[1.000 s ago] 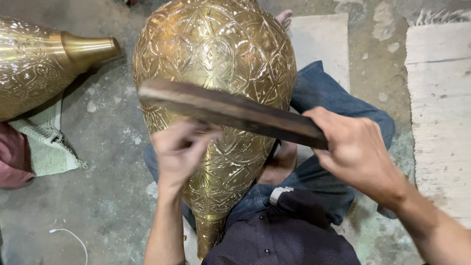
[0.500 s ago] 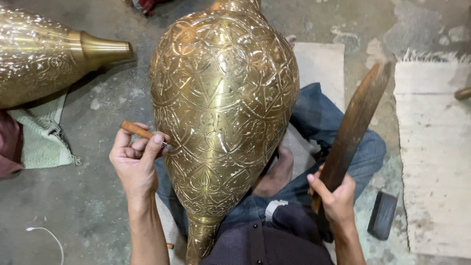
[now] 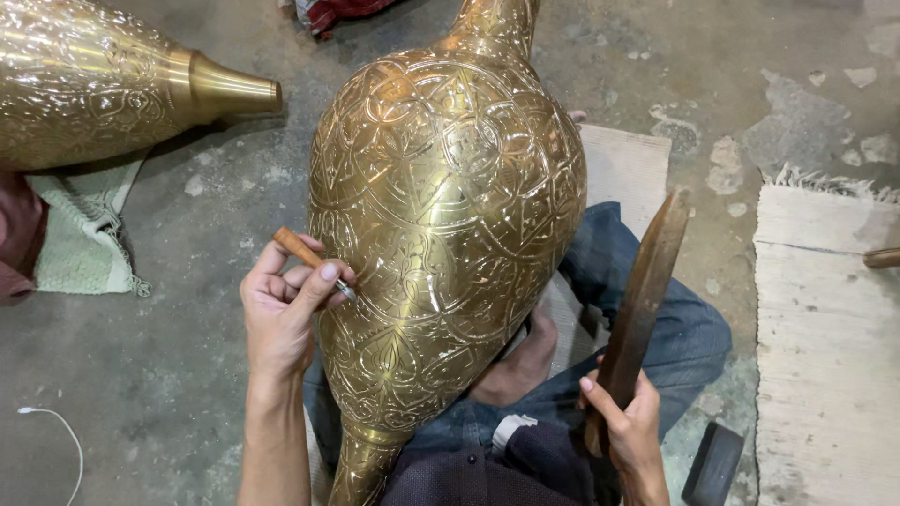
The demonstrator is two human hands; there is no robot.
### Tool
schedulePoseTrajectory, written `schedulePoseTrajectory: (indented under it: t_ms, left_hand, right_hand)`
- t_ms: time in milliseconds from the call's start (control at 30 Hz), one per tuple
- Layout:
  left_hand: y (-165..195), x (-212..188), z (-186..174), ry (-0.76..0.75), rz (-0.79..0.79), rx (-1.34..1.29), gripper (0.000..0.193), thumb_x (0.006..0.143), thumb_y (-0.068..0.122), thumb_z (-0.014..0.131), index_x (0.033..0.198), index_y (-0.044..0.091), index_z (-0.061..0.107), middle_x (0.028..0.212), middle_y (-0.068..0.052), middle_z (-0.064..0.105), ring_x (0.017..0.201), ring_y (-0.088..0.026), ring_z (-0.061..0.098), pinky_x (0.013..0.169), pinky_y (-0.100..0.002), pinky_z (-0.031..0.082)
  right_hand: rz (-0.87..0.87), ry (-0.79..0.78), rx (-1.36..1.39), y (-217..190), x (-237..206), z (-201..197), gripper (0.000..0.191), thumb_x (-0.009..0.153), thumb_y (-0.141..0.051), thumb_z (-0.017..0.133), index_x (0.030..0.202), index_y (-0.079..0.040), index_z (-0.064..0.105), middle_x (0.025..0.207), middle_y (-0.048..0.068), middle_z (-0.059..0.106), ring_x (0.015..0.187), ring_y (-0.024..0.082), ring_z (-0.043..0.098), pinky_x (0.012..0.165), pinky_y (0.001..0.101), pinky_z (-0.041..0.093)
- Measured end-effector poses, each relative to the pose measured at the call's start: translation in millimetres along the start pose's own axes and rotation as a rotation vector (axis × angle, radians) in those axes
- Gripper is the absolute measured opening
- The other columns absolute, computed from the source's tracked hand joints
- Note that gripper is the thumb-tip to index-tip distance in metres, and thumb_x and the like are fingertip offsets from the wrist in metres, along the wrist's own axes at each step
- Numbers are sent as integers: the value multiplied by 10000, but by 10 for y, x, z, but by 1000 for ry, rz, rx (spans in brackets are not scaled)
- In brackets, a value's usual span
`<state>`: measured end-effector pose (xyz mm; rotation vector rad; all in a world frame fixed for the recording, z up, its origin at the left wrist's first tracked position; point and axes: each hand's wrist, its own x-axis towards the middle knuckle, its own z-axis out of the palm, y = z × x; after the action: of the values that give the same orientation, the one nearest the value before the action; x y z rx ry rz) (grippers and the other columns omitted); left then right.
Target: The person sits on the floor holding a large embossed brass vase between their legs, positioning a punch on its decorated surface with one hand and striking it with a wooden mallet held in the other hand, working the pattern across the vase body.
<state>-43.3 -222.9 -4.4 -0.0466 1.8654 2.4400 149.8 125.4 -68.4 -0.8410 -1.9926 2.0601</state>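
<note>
**Visitor:** What is in front of the person right now?

**Onlooker:** A large engraved brass vessel point(image 3: 448, 244), bulbous, with a narrow neck at each end. It lies tilted across the seated person's lap, over blue-trousered legs, with a bare foot point(image 3: 518, 361) showing just under its belly. The floor is rough concrete point(image 3: 141, 394).

**Visitor:** And the hands?

**Onlooker:** The left hand point(image 3: 283, 314) has its fingers closed narrowly round a small chisel with a wooden handle point(image 3: 302, 251); the metal tip touches the vessel's left flank. The right hand point(image 3: 626, 433) is wrapped round the lower end of a long dark wooden bat point(image 3: 639, 305), held upright just beside the vessel and not touching it.

**Visitor:** How would that vessel handle?

**Onlooker:** My guess is heavy and rigid, though hollow. The polished curve looks slippery, and the fine engraving could scar or dent if knocked. The necks seem the surest places to grip; the belly is better cradled, as the lap does now.

**Visitor:** Anything else nearby?

**Onlooker:** A second brass vessel point(image 3: 103, 89) lies at the upper left on a pale green cloth point(image 3: 84, 244). A woven mat point(image 3: 825, 356) is on the right, a small dark block point(image 3: 712, 464) near the right hand, and a white cable point(image 3: 56, 431) at the lower left.
</note>
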Motion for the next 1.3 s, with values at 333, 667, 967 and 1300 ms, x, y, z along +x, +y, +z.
schedulePoseTrajectory:
  t_ms: [333, 667, 967, 1300]
  left_hand:
    - [96, 94, 271, -172, -58, -7, 305, 935, 64, 732, 1205, 19, 598, 895, -110, 771, 773, -108, 733, 659, -207, 593]
    - [222, 120, 569, -251, -37, 26, 273, 949, 32, 726, 1195, 10, 611, 898, -105, 777, 782, -96, 731, 673, -194, 584]
    - [335, 243, 690, -322, -45, 42, 278, 932, 18, 734, 1183, 13, 614, 904, -102, 775, 816, -118, 759, 681, -216, 610]
    - [270, 350, 882, -316, 56, 22, 298, 945, -13, 760, 1200, -2, 606, 919, -102, 761, 807, -98, 723, 701, -204, 579]
  right_hand:
    - [-278, 191, -315, -88, -83, -64, 453, 785, -49, 785, 1192, 25, 600, 950, 39, 682, 821, 98, 638, 727, 242, 516]
    - [232, 81, -48, 227, -164, -26, 320, 808, -99, 796, 1039, 23, 612, 710, 25, 620, 536, 147, 583, 492, 294, 489]
    - [-93, 231, -203, 202, -332, -106, 317, 862, -141, 738, 1144, -23, 656, 800, 36, 668, 668, 112, 603, 604, 245, 467]
    - [54, 58, -69, 168, -17, -97, 185, 832, -29, 758, 959, 32, 638, 678, 103, 627, 570, 192, 595, 545, 317, 468]
